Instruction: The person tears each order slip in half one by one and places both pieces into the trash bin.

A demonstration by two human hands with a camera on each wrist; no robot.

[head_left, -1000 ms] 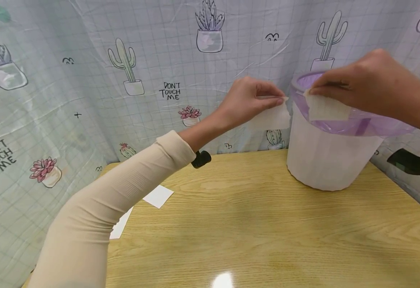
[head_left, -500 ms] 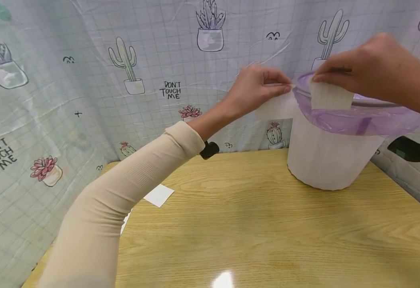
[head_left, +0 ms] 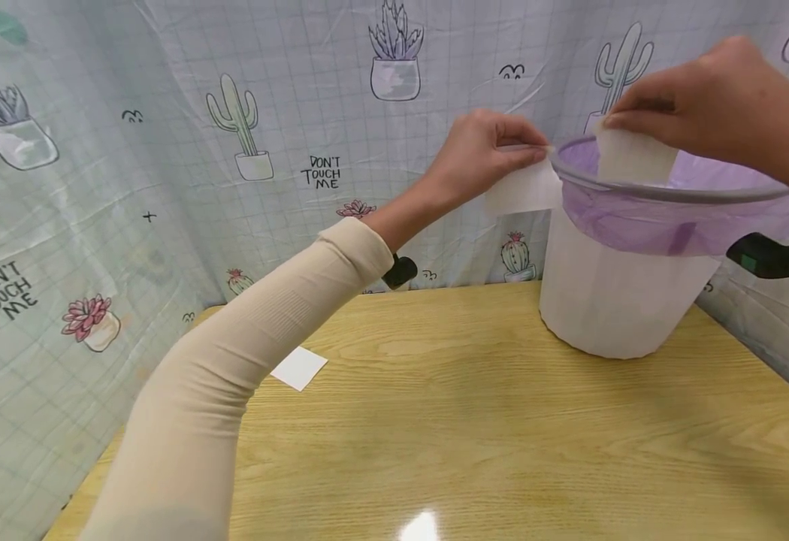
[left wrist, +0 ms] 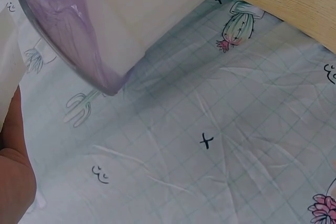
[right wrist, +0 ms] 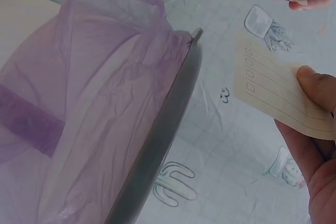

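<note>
In the head view my right hand (head_left: 719, 105) pinches a small cream sheet of note paper (head_left: 634, 158) by its top edge. That sheet hangs over the mouth of a white trash bin (head_left: 611, 300) lined with a purple trash bag (head_left: 678, 225). Printed lines and small checkboxes show on the note paper (right wrist: 268, 85) in the right wrist view. To the bin's left, my left hand (head_left: 479, 158) pinches a white piece of paper (head_left: 523, 188) between thumb and fingers, right at the rim (head_left: 611, 184). The left wrist view catches only part of the left hand (left wrist: 16, 182).
A white square of paper (head_left: 300, 368) lies on the wooden table (head_left: 435, 421), left of centre, partly behind the left sleeve (head_left: 232, 361). A cactus-print curtain (head_left: 300, 113) hangs behind the table and bin. Both wrists carry a black camera mount (head_left: 773, 255).
Both hands have risen, the left also shifting right toward the rim. The right hand's note paper has gone from in front of the bin to over its opening.
</note>
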